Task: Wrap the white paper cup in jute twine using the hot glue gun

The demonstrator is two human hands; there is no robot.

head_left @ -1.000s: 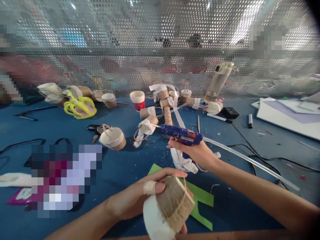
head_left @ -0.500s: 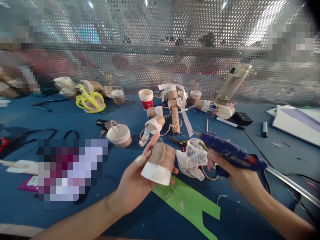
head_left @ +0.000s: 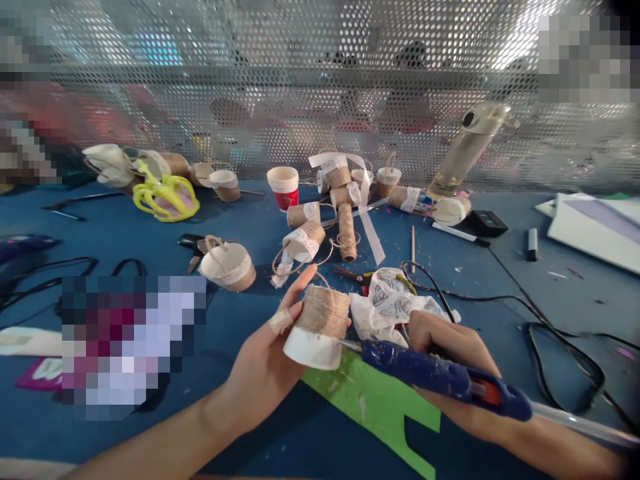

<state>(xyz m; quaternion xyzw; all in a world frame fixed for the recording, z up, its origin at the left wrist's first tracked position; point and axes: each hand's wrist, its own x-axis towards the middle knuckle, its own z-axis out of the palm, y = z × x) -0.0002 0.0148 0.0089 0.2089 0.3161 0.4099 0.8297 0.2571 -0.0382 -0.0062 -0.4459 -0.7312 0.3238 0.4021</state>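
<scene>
Gripping the cup (head_left: 320,323) upside down, the left hand (head_left: 265,363) was clamped on it, thumb in front and fingers behind, with a plaster (head_left: 279,322) on the thumb; the hold left the right side wall bare, seemingly so the glue gun (head_left: 440,377) could reach it; the cup hung just above the table (head_left: 500,293), at the near middle, wide white rim down and rough jute twine wound in tight rings over its narrow upper half; the right hand (head_left: 450,347) was closed round the gun's grip, apart from the left, keeping the blue plastic body nearly level so its metal tip met the cup at the smooth white band under the twine; whether the tip touched could not be told; a clear glue stick (head_left: 585,427) stuck out behind; under both lay flat green paper (head_left: 380,407), perhaps to catch drips; just beyond, crumpled white lace (head_left: 390,307) and a black cord (head_left: 550,320) looping right; farther off stood a twine spool (head_left: 347,230), a red cup (head_left: 283,187), a wrapped cup with a string handle (head_left: 227,265), and a perforated metal screen (head_left: 300,80) behind.
</scene>
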